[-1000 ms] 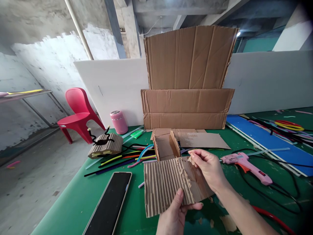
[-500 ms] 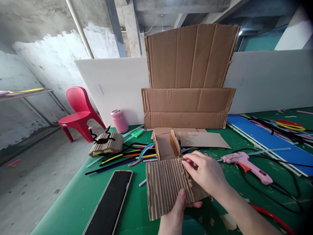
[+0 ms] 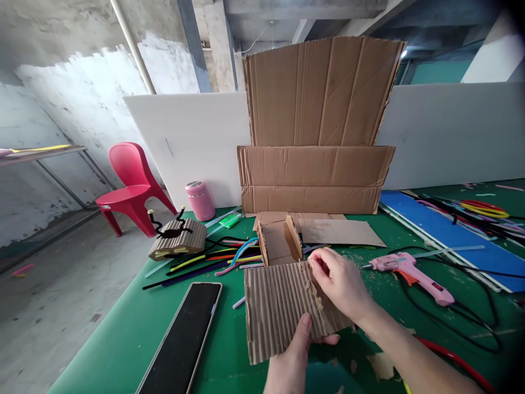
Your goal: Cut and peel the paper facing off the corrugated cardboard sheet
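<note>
My left hand [image 3: 296, 355] grips the lower edge of a corrugated cardboard piece [image 3: 274, 306], thumb on its ribbed face, holding it just above the green table [image 3: 123, 339]. Its smooth paper skin is stripped from the left part, and a torn strip of skin remains on the right. My right hand [image 3: 338, 282] pinches that torn paper edge near the piece's top right corner, fingers curled. Behind the piece stands a small open cardboard box [image 3: 279, 243].
A phone [image 3: 182, 339] lies face up at the left. Coloured pipe cleaners [image 3: 213, 260], a rolled cardboard figure [image 3: 176, 241] and a pink can [image 3: 199, 200] lie beyond. A pink glue gun [image 3: 410, 268] with black cable lies right. Large cardboard sheets [image 3: 315, 137] stand at the back.
My right hand came down from above the piece's top right corner onto the torn paper edge and closed on it. The piece shifted slightly; more ribbed surface shows.
</note>
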`<action>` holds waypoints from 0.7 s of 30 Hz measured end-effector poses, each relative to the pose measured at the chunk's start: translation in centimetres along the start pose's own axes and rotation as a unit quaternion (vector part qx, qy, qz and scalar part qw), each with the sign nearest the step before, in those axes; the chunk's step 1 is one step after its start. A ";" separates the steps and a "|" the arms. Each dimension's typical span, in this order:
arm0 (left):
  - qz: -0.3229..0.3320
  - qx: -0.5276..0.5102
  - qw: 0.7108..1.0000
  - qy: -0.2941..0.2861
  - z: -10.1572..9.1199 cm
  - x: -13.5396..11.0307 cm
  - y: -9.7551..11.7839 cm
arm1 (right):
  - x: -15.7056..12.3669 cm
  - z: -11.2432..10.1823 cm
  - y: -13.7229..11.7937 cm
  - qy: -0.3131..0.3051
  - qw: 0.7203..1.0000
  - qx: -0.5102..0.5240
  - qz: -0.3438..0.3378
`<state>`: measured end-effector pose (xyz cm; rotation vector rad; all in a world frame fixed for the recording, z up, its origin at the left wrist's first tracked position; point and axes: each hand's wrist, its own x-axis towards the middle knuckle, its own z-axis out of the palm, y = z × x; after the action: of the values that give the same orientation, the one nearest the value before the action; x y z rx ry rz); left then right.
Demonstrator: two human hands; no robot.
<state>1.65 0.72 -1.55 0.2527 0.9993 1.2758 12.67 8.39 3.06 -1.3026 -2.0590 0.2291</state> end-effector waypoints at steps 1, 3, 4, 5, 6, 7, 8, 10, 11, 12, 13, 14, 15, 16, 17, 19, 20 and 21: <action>-0.008 -0.010 1.000 -0.011 0.2 0.0 0.1 | 0.0 0.0 0.1 0.001 1.000 0.022 0.011; -0.015 -0.008 0.999 -0.038 0.5 -0.2 0.5 | 0.0 -0.1 0.3 0.005 0.997 0.061 0.036; -0.017 -0.010 0.999 -0.043 0.6 -0.4 0.7 | 0.0 -0.1 0.4 0.008 0.996 0.077 0.049; -0.018 -0.012 0.999 -0.046 0.7 -0.5 0.8 | 0.0 -0.1 0.5 0.011 0.994 0.091 0.062; -0.018 -0.012 0.999 -0.048 0.7 -0.6 0.9 | -0.1 0.0 0.7 0.014 0.992 0.104 0.074; -0.015 -0.010 0.999 -0.049 0.8 -0.7 1.0 | -0.2 0.0 0.8 0.015 0.990 0.115 0.085; -0.011 -0.009 0.999 -0.049 0.8 -0.8 1.0 | -0.2 0.1 1.0 0.016 0.987 0.126 0.095; -0.001 -0.004 0.999 -0.051 0.7 -0.8 1.1 | -0.4 0.4 1.5 0.021 0.983 0.145 0.111; 0.001 -0.001 0.999 -0.049 0.6 -0.7 1.1 | -0.5 0.5 1.9 0.026 0.981 0.152 0.119; 0.003 0.001 0.999 -0.047 0.5 -0.7 1.1 | -0.6 0.6 2.2 0.032 0.979 0.157 0.128; 0.002 0.002 0.999 -0.047 0.4 -0.6 1.1 | -0.6 0.5 2.6 0.038 0.977 0.159 0.135; -0.002 0.000 0.999 -0.049 0.3 -0.5 1.1 | -0.7 0.4 2.9 0.045 0.976 0.158 0.140; -0.005 -0.001 0.999 -0.053 0.2 -0.5 1.1 | -0.8 0.1 3.3 0.050 0.977 0.153 0.143; -0.008 -0.002 0.998 -0.058 0.2 -0.4 1.1 | -1.0 -0.3 3.5 0.053 0.978 0.143 0.142; -0.007 -0.002 0.998 -0.065 0.1 -0.4 1.1 | -1.1 -0.7 3.7 0.057 0.980 0.129 0.139; 0.000 0.004 0.998 -0.070 0.1 -0.4 1.2 | -1.6 -1.6 3.9 0.061 0.985 0.091 0.131; 0.008 0.010 0.997 -0.070 0.1 -0.5 1.2 | -1.8 -1.9 3.8 0.064 0.987 0.069 0.127; 0.018 0.016 0.997 -0.070 0.1 -0.5 1.2 | -2.1 -2.2 3.6 0.062 0.990 0.049 0.117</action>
<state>0.93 0.72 -0.42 0.3813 0.8986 1.2588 17.19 7.90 2.03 -1.4595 -1.7679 0.3405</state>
